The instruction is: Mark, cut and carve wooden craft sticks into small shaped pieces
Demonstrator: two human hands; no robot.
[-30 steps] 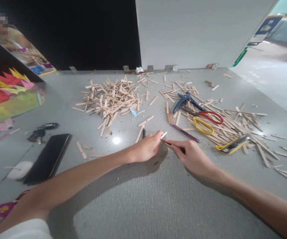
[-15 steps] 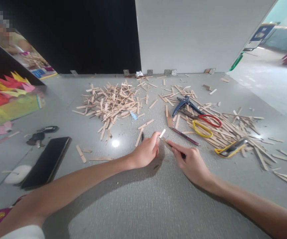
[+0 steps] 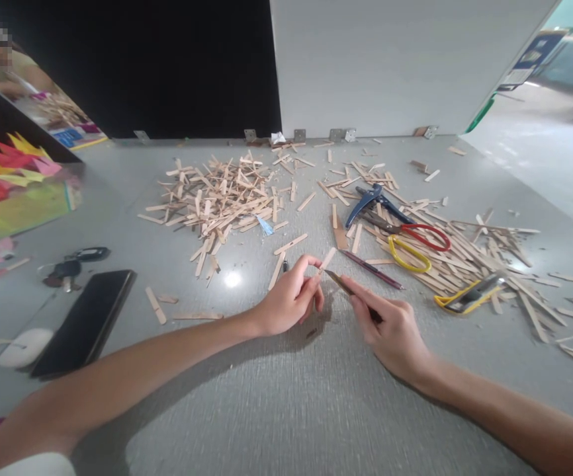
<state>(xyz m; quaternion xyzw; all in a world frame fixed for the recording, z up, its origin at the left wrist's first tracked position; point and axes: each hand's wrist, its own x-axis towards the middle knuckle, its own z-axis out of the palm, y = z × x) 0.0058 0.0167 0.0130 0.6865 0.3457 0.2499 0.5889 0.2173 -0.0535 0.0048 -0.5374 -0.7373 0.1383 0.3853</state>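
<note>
My left hand (image 3: 286,301) is closed in a pinch on a short piece of popsicle stick (image 3: 327,257), its pale end pointing up and away. In my right hand (image 3: 393,329) is a small knife (image 3: 340,283), its handle partly hidden by my fingers. The forefinger lies along its back, and its tip is right by the stick, close to my left fingertips; whether they touch I cannot tell. Beyond the hands lie a dark red pen (image 3: 372,270) and a loose popsicle stick (image 3: 290,244).
A heap of cut sticks (image 3: 231,198) lies far left. To the right are blue-handled pliers (image 3: 376,201), red-and-yellow scissors (image 3: 410,244), a yellow box cutter (image 3: 470,295) and more sticks. A phone (image 3: 85,324) and keys (image 3: 63,273) lie left. A black-and-white panel (image 3: 366,73) stands behind.
The knife tip has drawn slightly away from my left fingers, and more of the blade shows. My left fingers have loosened a little around the stick. The view has shifted slightly.
</note>
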